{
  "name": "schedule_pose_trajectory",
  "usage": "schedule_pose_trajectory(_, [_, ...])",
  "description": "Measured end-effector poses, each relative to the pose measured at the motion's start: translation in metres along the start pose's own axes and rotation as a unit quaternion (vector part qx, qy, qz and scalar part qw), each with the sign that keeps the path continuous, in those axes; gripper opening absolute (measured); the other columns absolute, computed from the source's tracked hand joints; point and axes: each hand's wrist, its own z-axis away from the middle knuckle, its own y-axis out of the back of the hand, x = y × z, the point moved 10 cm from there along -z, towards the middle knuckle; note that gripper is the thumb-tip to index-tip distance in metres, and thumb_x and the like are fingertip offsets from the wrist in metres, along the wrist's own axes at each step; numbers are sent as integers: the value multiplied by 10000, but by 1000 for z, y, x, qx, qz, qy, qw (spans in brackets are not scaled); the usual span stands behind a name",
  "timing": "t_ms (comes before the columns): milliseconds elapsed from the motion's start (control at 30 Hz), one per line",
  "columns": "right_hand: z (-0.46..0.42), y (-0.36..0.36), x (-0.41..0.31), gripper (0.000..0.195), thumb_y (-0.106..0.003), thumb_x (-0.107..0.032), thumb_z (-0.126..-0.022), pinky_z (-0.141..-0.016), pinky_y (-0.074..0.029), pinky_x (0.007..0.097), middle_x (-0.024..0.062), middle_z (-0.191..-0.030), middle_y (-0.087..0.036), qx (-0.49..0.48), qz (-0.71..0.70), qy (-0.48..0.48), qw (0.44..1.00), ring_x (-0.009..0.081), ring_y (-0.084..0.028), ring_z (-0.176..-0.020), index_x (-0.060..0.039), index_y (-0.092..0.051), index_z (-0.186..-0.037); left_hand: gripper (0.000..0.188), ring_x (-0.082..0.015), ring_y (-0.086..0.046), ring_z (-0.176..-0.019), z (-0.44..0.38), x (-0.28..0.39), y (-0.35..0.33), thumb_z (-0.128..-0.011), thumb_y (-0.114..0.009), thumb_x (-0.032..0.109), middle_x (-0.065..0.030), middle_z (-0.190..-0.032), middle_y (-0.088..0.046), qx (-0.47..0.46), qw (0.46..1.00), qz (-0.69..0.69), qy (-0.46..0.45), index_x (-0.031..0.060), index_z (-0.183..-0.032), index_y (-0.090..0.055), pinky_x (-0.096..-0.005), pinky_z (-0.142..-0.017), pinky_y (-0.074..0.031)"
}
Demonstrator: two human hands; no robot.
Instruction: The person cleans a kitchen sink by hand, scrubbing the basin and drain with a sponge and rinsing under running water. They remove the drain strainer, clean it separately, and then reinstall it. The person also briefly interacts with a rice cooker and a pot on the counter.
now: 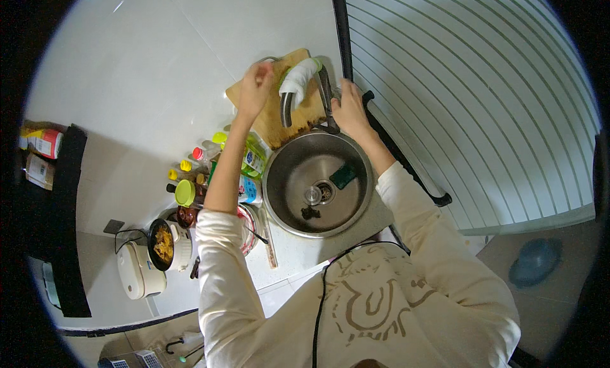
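Both my hands are raised on either side of a curved metal faucet (286, 109), which has a white cloth (299, 79) wrapped round its neck. My left hand (258, 84) is in front of the upper left part of a wooden cutting board (273, 121); its fingers are blurred and curled, and whether they hold anything is unclear. Beside the faucet's base, my right hand (350, 107) has its fingertips partly hidden, so its hold cannot be told. Below lies a round steel sink (295, 177) with a dark green scouring pad (342, 176), a drain strainer (312, 195) and a dark scrap (310, 212).
Left of the sink stand a green dish soap bottle (253, 159) and several capped bottles. Further left are a pot of yellowish food (163, 244) and a white rice cooker (138, 270). A ribbed translucent panel (467, 106) rises at the right.
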Motion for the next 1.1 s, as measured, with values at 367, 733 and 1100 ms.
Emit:
schedule_pose_trajectory(367, [-68, -39, 10, 340, -508, -104, -730, -756, -406, 371, 222, -948, -525, 4, -159, -13, 987, 332, -520, -871, 29, -445, -1037, 148, -85, -506, -708, 25, 16, -27, -777, -551, 97, -26, -771, -562, -49, 978, 191, 72, -7, -881, -555, -214, -645, -411])
schedule_pose_trajectory(733, [53, -63, 78, 43, -455, 12, -725, -636, -390, 333, 126, -701, -479, 94, -195, -65, 974, 270, -488, -677, 0, -458, -766, 222, -148, -530, -766, 102, -24, 5, -829, -437, 114, -85, -877, -552, 181, 948, 202, 168, -19, -1002, -478, -230, -712, -408])
schedule_pose_trajectory(1100, [199, -255, 209, 216, -487, -77, -753, -603, -452, 373, 202, -776, -567, -521, 234, -172, 803, 251, -562, -613, 50, -510, -925, 258, -183, -537, -753, 358, -118, -102, -751, -507, 111, -108, -842, -537, 38, 885, 104, 452, -32, -963, -472, -280, -669, -443])
